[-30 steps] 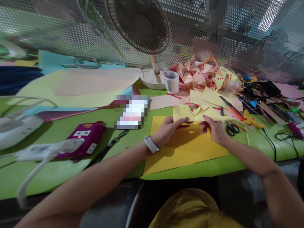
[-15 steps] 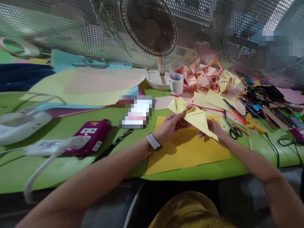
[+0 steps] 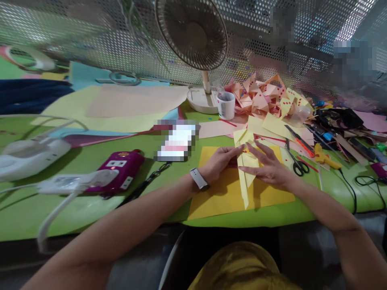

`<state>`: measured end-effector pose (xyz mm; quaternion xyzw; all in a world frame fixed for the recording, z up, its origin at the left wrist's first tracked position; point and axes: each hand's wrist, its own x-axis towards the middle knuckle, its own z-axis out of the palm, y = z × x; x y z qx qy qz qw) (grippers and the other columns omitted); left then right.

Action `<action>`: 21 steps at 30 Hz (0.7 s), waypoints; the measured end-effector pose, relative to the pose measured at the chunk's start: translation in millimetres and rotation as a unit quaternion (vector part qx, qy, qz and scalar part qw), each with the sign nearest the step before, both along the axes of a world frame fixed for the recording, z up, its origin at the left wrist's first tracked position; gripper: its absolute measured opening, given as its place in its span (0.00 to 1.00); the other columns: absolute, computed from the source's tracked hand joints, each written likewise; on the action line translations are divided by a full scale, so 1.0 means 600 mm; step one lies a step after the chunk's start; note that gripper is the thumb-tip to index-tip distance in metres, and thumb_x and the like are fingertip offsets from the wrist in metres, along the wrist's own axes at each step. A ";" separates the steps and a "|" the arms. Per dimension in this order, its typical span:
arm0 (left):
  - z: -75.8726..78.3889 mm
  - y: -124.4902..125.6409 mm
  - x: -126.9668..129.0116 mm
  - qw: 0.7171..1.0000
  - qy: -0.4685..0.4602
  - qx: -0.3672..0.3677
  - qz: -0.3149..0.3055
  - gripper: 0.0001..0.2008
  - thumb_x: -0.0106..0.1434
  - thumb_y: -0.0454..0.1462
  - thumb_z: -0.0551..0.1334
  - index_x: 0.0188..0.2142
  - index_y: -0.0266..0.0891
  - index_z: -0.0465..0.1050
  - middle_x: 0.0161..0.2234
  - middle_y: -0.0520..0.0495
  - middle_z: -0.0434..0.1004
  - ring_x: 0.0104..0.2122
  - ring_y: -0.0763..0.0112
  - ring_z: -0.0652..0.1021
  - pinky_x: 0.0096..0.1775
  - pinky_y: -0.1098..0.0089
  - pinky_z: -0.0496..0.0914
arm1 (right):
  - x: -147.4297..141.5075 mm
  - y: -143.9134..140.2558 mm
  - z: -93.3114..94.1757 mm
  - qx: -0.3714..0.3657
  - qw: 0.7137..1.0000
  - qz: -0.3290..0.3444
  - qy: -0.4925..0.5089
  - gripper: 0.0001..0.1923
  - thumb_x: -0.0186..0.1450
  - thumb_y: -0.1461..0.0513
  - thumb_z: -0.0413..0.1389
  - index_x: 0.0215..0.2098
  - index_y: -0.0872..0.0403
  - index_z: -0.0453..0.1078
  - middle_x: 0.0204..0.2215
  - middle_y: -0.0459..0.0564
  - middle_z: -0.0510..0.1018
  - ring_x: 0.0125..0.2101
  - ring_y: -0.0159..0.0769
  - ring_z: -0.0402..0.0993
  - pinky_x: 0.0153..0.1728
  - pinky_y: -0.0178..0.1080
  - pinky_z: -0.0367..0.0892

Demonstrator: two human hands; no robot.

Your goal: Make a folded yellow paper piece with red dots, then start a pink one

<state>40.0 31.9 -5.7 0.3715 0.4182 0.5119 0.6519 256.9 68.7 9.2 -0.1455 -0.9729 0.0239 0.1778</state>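
A folded pale yellow paper is held above a darker yellow sheet on the green tabletop. Its long narrow end points down toward me. My left hand pinches the paper's left side, thumb on top, with the other fingers mostly hidden beneath. Over the right side lies my right hand, its fingers spread and touching the folded surface. A grey-banded watch is on my left wrist.
Scissors, an orange cutter and a yellow glue gun lie to the right. Behind are a white cup, a fan and piled folded papers. A phone and purple power strip lie left.
The folded paper has turned so its long point now aims down toward me. My right hand has moved from its lower right edge onto its top, fingers spreading.
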 end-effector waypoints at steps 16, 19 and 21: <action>0.000 -0.002 0.005 0.999 -0.034 -0.023 0.015 0.21 0.49 0.52 0.75 0.29 0.38 0.76 0.24 0.51 0.77 0.24 0.74 0.74 0.32 0.71 0.75 | -0.007 -0.002 -0.016 -0.026 0.997 -0.010 0.076 0.08 0.67 0.57 0.60 0.43 0.39 0.81 0.72 0.37 0.51 0.72 0.42 0.39 0.68 0.55 0.51; -0.008 -0.002 0.004 0.998 -0.054 -0.004 -0.019 0.17 0.52 0.47 0.75 0.33 0.39 0.78 0.28 0.50 0.79 0.28 0.73 0.77 0.34 0.72 0.75 | -0.008 0.000 -0.017 -0.046 0.991 -0.028 0.119 0.09 0.68 0.59 0.59 0.42 0.40 0.81 0.72 0.36 0.50 0.72 0.43 0.38 0.68 0.56 0.51; -0.011 -0.002 0.004 0.998 -0.051 0.009 -0.026 0.15 0.53 0.45 0.74 0.31 0.39 0.77 0.27 0.50 0.78 0.29 0.72 0.77 0.33 0.73 0.74 | -0.008 0.002 -0.018 -0.063 0.990 -0.028 0.119 0.09 0.67 0.58 0.60 0.43 0.39 0.81 0.72 0.35 0.49 0.72 0.43 0.38 0.68 0.56 0.50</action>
